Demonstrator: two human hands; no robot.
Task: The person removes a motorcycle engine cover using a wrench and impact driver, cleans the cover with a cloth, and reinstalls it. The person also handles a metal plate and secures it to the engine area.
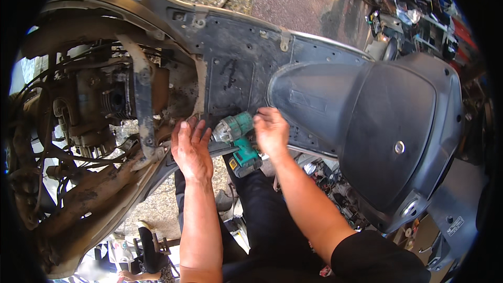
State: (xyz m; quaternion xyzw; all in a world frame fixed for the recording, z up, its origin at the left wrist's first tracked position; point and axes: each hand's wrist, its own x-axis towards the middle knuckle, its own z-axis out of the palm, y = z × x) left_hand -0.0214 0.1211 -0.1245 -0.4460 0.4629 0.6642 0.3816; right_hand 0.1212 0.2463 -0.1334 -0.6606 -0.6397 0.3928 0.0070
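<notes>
A teal cordless impact driver with a grey nose and a black battery rests on the near edge of a scooter's dark plastic footboard, between my hands. My left hand is open just left of the driver's nose, its fingers apart and raised over the footboard's edge. Close to the rear of the driver is my right hand, its fingers curled in with the thumb. Whatever that pinch may hold is hidden or too small to name.
On the left lies the scooter's exposed engine and tubular frame, with loose cables. A black scooter seat rises at the right. Piled parts lie below the near edge. Another person's hand shows at the lower left.
</notes>
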